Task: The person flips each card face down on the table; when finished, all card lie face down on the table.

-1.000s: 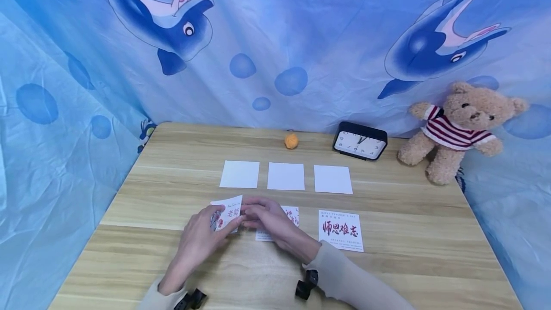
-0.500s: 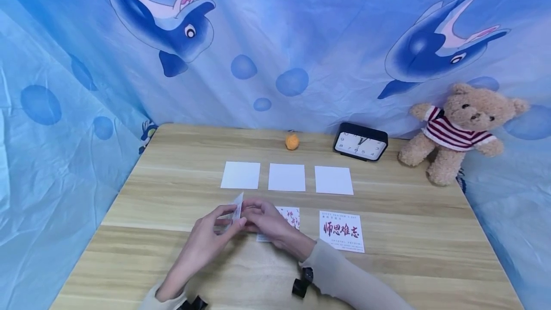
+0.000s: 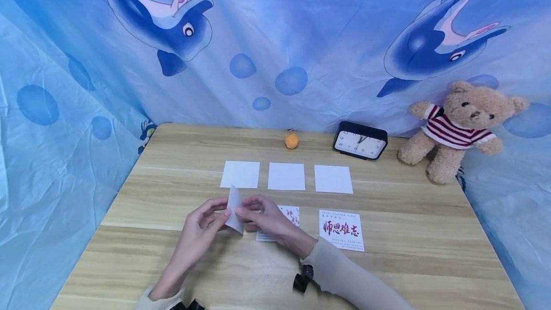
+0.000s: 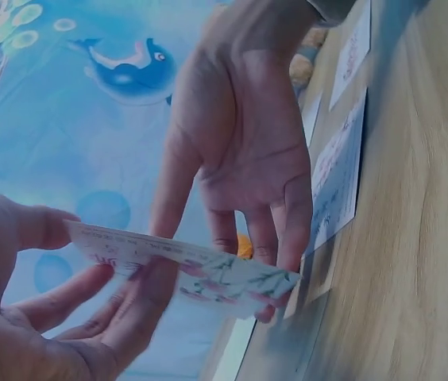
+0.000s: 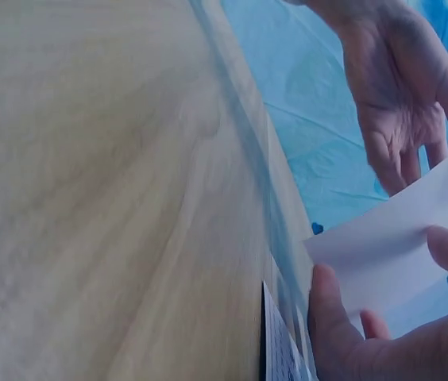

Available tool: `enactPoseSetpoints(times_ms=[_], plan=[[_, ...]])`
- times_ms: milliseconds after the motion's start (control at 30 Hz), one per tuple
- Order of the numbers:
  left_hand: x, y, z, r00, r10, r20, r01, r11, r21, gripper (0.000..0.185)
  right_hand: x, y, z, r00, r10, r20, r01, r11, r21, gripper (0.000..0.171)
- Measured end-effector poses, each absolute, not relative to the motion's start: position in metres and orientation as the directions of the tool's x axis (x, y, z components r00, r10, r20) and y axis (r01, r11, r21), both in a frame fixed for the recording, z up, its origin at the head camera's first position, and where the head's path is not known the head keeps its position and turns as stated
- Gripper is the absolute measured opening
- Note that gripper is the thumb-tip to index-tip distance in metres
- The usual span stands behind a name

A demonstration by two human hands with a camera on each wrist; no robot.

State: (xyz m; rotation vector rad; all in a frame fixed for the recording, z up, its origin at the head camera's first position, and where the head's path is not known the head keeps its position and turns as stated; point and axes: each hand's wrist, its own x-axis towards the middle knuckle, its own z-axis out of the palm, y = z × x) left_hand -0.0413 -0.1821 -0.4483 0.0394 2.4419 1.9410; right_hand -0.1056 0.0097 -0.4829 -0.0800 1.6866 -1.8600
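White is the side of the small card that faces up to the head camera. The card is tipped up in the air above the wooden table, between the left hand and the right hand. Under and beside the right hand lies a flower card, partly hidden. Next to it lies a card with big red writing. Farther back, three plain white squares sit in a row. Behind them are an orange ball, a black clock and a teddy bear in a stripy shirt. A blue cloth with dolphins hangs at the back.

In the left wrist view, the card shows its other side, with pink flowers and green leaves. The left hand pinches it, with fingers on the picture side. The right hand's fingers go behind it.

In the right wrist view, the white side is bent a little. The right thumb touches it, and more fingertips are by its edge. I can't tell if that hand is pinching or just pushing.
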Motion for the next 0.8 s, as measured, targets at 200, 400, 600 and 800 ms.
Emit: enactPoseSetpoints(times_ms=[200,400,600,800], plan=[[-0.042,-0.187,-0.447,-0.997,-0.067,-0.025,-0.037,0.188,0.981,0.034,-0.111,0.014,-0.484,-0.859,-0.379,-0.345,0.353,0.051,-0.934,0.057],[-0.045,-0.198,-0.449,-0.985,-0.165,-0.054,-0.086,0.189,0.978,0.034,-0.116,0.019,-0.487,-0.864,-0.368,-0.345,0.361,0.026,-0.932,0.047],[-0.047,-0.211,-0.455,-0.967,-0.216,-0.134,-0.175,0.184,0.967,0.034,-0.12,0.022,-0.489,-0.87,-0.365,-0.332,0.366,-0.024,-0.93,0.046],[-0.052,-0.219,-0.468,-0.963,-0.223,-0.153,-0.218,0.306,0.927,0.032,-0.123,0.022,-0.491,-0.892,-0.328,-0.311,0.318,0.035,-0.948,0.04]])
